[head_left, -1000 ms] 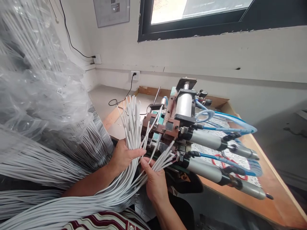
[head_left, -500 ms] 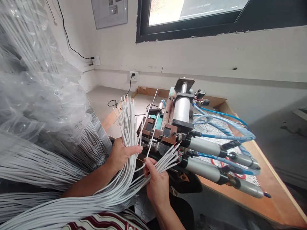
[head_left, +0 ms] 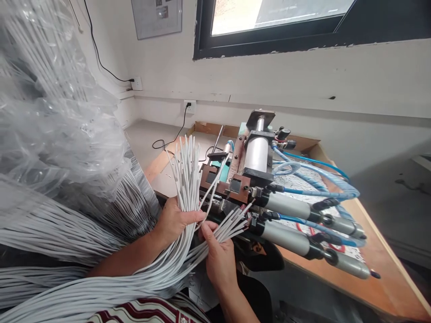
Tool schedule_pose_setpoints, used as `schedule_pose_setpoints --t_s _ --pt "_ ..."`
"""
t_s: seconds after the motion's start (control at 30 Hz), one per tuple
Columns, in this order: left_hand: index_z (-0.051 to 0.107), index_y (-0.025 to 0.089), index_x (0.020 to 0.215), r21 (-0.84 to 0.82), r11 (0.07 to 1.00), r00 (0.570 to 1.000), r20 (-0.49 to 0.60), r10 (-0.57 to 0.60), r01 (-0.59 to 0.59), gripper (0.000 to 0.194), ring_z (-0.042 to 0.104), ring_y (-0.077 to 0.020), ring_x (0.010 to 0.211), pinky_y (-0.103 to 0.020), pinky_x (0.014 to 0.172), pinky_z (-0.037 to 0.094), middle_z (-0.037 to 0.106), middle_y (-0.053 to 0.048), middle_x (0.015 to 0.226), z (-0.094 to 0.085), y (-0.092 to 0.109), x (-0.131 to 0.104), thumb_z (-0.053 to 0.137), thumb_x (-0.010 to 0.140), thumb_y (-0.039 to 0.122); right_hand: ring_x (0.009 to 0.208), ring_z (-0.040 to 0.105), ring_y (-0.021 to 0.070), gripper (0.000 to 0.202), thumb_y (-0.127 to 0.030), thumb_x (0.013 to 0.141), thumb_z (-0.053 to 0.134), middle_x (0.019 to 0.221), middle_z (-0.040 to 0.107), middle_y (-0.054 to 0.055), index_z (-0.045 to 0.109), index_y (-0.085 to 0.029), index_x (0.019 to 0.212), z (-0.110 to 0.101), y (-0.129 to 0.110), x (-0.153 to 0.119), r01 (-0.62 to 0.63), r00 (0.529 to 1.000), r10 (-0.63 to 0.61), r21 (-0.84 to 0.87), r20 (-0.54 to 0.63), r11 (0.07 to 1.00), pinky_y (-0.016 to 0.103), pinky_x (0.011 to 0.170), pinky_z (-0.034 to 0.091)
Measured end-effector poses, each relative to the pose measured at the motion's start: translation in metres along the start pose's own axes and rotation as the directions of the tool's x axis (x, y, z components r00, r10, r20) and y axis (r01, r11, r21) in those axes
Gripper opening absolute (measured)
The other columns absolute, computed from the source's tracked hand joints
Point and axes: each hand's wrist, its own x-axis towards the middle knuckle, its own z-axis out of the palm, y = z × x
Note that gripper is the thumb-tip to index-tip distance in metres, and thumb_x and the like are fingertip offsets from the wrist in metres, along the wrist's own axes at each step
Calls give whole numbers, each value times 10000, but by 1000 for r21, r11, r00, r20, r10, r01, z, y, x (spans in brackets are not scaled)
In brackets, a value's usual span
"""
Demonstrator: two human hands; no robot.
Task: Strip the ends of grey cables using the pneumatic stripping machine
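Observation:
My left hand (head_left: 178, 220) is wrapped round a thick bundle of light grey cables (head_left: 188, 179), whose cut ends point up. Closed round a smaller bunch of the same cables (head_left: 232, 222) is my right hand (head_left: 218, 251); those ends fan out to the right, some showing reddish tips. A couple of single cables (head_left: 215, 184) rise between the two hands, at the thumb of my left hand and the fingertips of my right. Just beyond stands a pneumatic machine (head_left: 257, 154) with brown metal blocks and silver cylinders. The long cable lengths trail across my lap to the left.
More grey cables (head_left: 50, 224) and clear plastic sheeting (head_left: 60, 148) fill the left side. Silver cylinders (head_left: 286, 235) with blue air hoses (head_left: 319, 193) extend right over the wooden bench (head_left: 377, 287). A wall socket (head_left: 190, 106) with a black cord sits behind.
My hands have come closer together. The single cables between them have shifted right and now lean nearer the machine's small cylinder. The view has shifted slightly.

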Motion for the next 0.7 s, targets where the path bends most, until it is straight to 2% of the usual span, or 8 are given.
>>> schedule_pose_setpoints --t_s 0.1,0.2,0.33,0.5,0.7 --pt "585 138 706 -51 998 999 7 -48 48 180 504 -106 514 -240 533 415 559 34 570 2 2 -1 711 588 188 613 488 146 260 -422 751 597 642 570 7 617 -164 732 -1 3 -4 3 1000 -3 22 7 1000 283 629 377" --pt "581 131 690 -46 997 998 0 -57 57 173 514 -107 525 -238 537 420 562 28 576 3 6 -2 709 583 176 614 480 141 287 -429 731 620 674 574 10 630 -157 822 -1 4 -4 7 1000 -7 27 -3 1000 277 614 379" --pt "581 127 712 -53 996 998 9 -65 66 184 513 -107 518 -241 527 423 559 26 573 3 6 -2 708 585 168 560 449 127 285 -431 735 614 584 522 -8 611 -146 719 0 4 -3 12 1000 -12 18 -19 1000 261 560 354" --pt "588 125 684 -49 997 998 -16 -56 55 187 519 -108 506 -236 512 426 566 24 556 0 -1 1 723 565 174 540 456 115 234 -383 753 610 602 550 -2 596 -152 721 -3 11 -5 -46 999 48 95 -20 994 243 537 343" --pt "587 126 720 -59 994 995 31 -91 92 176 528 -114 527 -245 538 429 550 31 566 1 4 -1 703 593 163 498 416 102 226 -359 737 622 562 516 -15 580 -153 654 -4 10 -5 -75 997 79 144 -19 987 234 509 323"
